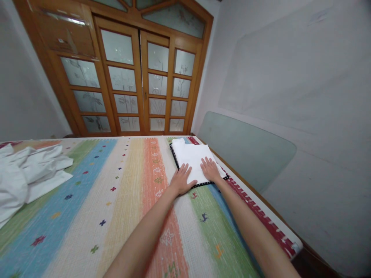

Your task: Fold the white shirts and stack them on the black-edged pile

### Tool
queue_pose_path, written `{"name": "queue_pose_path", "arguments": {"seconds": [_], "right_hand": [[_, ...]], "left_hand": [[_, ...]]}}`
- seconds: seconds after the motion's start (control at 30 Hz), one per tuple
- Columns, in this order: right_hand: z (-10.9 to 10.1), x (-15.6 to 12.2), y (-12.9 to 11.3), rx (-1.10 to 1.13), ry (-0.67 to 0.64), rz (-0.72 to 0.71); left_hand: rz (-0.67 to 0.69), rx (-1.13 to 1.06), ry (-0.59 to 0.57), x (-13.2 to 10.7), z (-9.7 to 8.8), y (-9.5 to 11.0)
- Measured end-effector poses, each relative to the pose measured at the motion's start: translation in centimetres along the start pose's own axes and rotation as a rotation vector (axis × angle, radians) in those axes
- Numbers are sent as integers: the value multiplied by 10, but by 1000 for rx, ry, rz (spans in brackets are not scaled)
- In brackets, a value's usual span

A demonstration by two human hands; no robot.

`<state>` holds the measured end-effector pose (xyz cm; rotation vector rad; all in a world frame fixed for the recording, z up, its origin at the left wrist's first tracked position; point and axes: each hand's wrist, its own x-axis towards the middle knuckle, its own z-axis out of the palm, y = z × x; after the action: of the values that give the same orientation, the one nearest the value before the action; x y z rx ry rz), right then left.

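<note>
Our left hand [181, 180] and right hand [210, 170] lie flat and open, gripping nothing, on the folded white cloth [195, 154] near the striped bedspread's [116, 193] right edge. Uneven pressure or sideways drag could ruck its layers over the black dotted trim [203, 183].

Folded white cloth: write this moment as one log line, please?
left hand: on folded white cloth; right hand: on same cloth; crumpled white cloth: on multicoloured striped cover, left

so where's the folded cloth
The folded cloth lies on the striped cover, right of centre in the head view, beneath the left hand and right hand.
</note>
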<state>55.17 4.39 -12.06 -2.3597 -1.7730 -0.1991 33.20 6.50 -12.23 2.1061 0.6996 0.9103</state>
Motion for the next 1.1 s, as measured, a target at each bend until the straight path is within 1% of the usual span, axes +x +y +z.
{"name": "queue_pose_path", "arguments": {"seconds": [0.1,0.2,0.23,0.3,0.37,0.43,0.5,0.57,0.6,0.7,0.73,0.8,0.9,1.0,1.1], "right_hand": [[-7,-2,-8,17,-66,58],[-16,1,-23,46,-150,160],[-19,2,-30,57,-168,182],[-23,1,-48,75,-186,173],[-24,-3,-71,84,-173,80],[-23,-13,-100,82,-121,-72],[-19,-25,-136,90,-64,-251],[-12,-36,-173,124,-72,-423],[-9,-41,-192,143,-101,-476],[-3,-49,-238,195,-185,-538],[-2,-49,-249,209,-198,-550],[-3,-46,-263,227,-215,-577],[-5,-40,-269,232,-240,-598],[-6,-37,-268,244,-251,-592],[-4,-38,-268,244,-250,-580]], "left_hand": [[31,-3,-29,-15,-19,-5],[-24,8,-63,-29,-48,-11],[-48,52,-82,-33,-60,-14],[-80,225,-117,-42,-86,-22],[-107,403,-97,-51,-113,-32],[-156,522,-58,-61,-139,-43],[-238,598,15,-72,-163,-55],[-318,677,51,-82,-184,-64],[-345,716,45,-87,-193,-68],[-404,815,-1,-103,-218,-74],[-422,839,-8,-108,-225,-76],[-450,885,9,-118,-242,-79],[-463,983,104,-134,-269,-84],[-417,1080,298,-148,-297,-86],[-354,1142,492,-161,-324,-77]]}}
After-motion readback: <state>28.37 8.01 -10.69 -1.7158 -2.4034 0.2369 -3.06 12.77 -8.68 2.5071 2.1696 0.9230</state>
